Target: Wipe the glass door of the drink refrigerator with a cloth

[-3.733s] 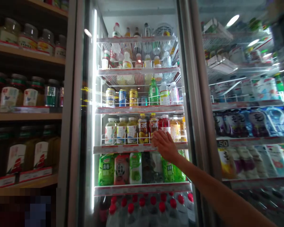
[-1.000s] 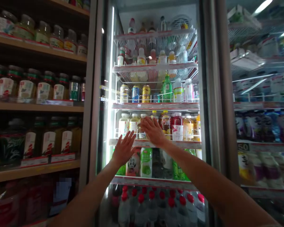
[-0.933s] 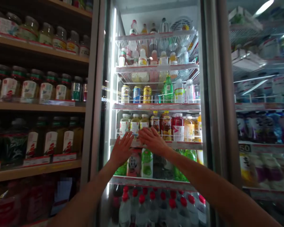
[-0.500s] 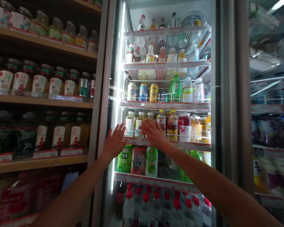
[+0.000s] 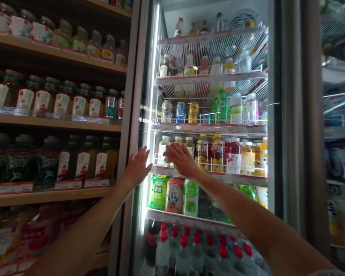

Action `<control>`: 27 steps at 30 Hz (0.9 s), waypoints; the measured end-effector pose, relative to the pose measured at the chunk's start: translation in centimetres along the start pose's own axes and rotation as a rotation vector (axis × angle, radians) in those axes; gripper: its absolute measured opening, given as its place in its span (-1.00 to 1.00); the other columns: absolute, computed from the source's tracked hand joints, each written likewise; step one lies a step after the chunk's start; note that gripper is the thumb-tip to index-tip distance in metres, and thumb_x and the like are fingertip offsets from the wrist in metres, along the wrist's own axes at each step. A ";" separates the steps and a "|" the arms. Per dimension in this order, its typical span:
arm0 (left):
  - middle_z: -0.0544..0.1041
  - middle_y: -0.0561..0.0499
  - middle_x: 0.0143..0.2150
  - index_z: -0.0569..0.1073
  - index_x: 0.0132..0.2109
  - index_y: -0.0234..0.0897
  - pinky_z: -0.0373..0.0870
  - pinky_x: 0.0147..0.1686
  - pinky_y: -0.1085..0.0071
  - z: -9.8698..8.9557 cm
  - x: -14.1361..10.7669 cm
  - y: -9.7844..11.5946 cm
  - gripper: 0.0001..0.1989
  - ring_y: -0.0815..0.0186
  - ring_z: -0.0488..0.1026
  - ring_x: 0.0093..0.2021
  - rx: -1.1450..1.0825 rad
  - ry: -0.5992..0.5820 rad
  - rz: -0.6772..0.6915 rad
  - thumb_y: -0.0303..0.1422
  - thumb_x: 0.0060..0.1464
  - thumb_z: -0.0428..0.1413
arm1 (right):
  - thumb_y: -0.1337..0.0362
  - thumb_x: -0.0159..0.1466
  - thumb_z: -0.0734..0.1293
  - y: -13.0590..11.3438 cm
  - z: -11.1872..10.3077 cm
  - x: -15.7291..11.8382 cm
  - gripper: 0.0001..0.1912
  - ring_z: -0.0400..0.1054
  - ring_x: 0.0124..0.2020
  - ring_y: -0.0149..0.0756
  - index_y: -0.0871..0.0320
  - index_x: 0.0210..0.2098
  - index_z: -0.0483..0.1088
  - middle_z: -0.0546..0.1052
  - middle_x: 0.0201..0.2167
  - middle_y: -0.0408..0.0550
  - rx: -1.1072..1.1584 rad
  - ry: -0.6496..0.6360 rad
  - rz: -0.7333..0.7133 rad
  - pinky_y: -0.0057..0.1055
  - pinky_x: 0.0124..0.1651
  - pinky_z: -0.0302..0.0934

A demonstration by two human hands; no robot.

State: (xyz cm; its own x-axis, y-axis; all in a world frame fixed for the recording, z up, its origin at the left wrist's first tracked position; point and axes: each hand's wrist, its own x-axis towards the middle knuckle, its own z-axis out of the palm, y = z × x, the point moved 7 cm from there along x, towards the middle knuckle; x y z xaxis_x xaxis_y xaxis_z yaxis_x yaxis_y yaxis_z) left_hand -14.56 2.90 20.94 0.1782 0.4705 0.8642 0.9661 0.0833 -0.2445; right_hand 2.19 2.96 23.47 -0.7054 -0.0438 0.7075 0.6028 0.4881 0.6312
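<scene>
My left hand (image 5: pixel 137 165) is held up with its fingers spread and nothing in them, in front of the left frame of a tall glass-fronted drinks fridge (image 5: pixel 211 174). My right hand (image 5: pixel 181 158) reaches across with fingers stretched out, also holding nothing. Behind it, white-capped bottles (image 5: pixel 163 147) are partly covered. To its right stand brown tea bottles (image 5: pixel 202 151) with yellow caps and a dark red bottle (image 5: pixel 234 155). Below are a green carton (image 5: pixel 157 191), a red carton (image 5: pixel 174 195) and a green-and-white carton (image 5: pixel 191 197). Whether either hand touches the glass, I cannot tell.
Wooden shelves (image 5: pixel 57 122) with rows of bottles stand on the left. Cans (image 5: pixel 193 112) and a green bottle (image 5: pixel 222 106) sit higher in the fridge. Red-capped bottles (image 5: pixel 183 255) crowd the bottom. Another fridge section (image 5: pixel 340 161) is at the right edge.
The view has turned slightly left, so shelves and fridge sit further right in it. My right hand has shifted left across the bottles. My left thumb stands further out from the fingers.
</scene>
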 end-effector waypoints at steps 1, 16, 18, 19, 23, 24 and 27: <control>0.05 -0.21 0.32 0.12 0.23 -0.44 0.02 0.20 0.03 0.0 0.0 -0.2 -0.46 0.12 -0.01 0.31 0.005 0.003 -0.006 -0.25 0.16 -0.18 | 0.33 0.28 0.14 -1.4 0.5 -0.8 -0.59 -0.05 0.28 -0.15 0.07 0.13 0.21 0.19 0.24 -0.12 0.012 -0.020 -0.089 -0.03 0.29 -0.17; 0.08 -0.22 0.31 0.15 0.21 -0.43 0.04 0.19 0.05 -0.9 0.3 0.0 -0.48 0.12 0.02 0.30 0.000 -0.005 0.025 -0.30 0.15 -0.15 | 0.32 0.27 0.17 -3.6 1.2 -1.8 -0.58 -0.06 0.28 -0.16 0.06 0.12 0.22 0.19 0.24 -0.10 0.051 -0.068 -0.162 -0.04 0.29 -0.18; 0.08 -0.22 0.30 0.15 0.21 -0.42 0.04 0.20 0.05 -1.6 0.5 0.9 -0.49 0.13 0.02 0.30 -0.010 0.033 0.057 -0.30 0.16 -0.16 | 0.29 0.26 0.19 -3.9 1.0 -3.7 -0.58 -0.03 0.27 -0.17 0.05 0.12 0.22 0.20 0.23 -0.11 0.047 -0.085 -0.251 -0.05 0.28 -0.16; 0.09 -0.22 0.30 0.15 0.21 -0.41 0.04 0.20 0.05 -2.0 0.7 1.5 -0.49 0.13 0.02 0.30 -0.019 0.053 0.073 -0.30 0.16 -0.16 | 0.30 0.26 0.18 -2.9 0.6 -4.1 -0.58 -0.03 0.27 -0.16 0.05 0.12 0.22 0.21 0.23 -0.11 0.029 -0.076 -0.228 -0.03 0.28 -0.16; 0.08 -0.20 0.30 0.10 0.24 -0.37 0.02 0.21 0.10 -3.0 1.7 4.8 -0.47 0.15 -0.01 0.31 -0.068 0.111 0.148 -0.28 0.16 -0.14 | 0.37 0.25 0.17 5.3 -2.9 -3.5 -0.52 -0.11 0.30 -0.09 0.07 0.16 0.18 0.14 0.26 -0.03 -0.100 0.038 0.152 0.05 0.26 -0.22; 0.08 -0.20 0.31 0.09 0.25 -0.37 0.01 0.21 0.10 -3.1 1.9 5.8 -0.46 0.16 -0.02 0.31 -0.080 0.120 0.167 -0.28 0.16 -0.13 | 0.37 0.24 0.17 6.8 -3.5 -3.7 -0.52 -0.14 0.30 -0.08 0.08 0.17 0.17 0.12 0.27 -0.01 -0.123 0.057 0.217 0.06 0.26 -0.23; 0.06 -0.21 0.31 0.06 0.26 -0.39 -0.01 0.22 0.09 -3.6 2.4 9.1 -0.44 0.15 -0.06 0.32 -0.107 0.132 0.224 -0.27 0.16 -0.13 | 0.35 0.25 0.17 7.2 -4.0 -5.9 -0.52 -0.16 0.31 -0.11 0.07 0.17 0.18 0.12 0.27 -0.02 -0.143 0.055 0.205 0.03 0.28 -0.27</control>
State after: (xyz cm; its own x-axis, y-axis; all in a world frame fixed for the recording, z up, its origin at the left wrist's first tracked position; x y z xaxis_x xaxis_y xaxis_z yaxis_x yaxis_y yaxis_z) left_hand -4.63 1.67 22.39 0.4059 0.3474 0.8453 0.9127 -0.1062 -0.3947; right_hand 12.21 3.27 25.09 -0.5441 -0.0065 0.8390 0.7803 0.3635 0.5089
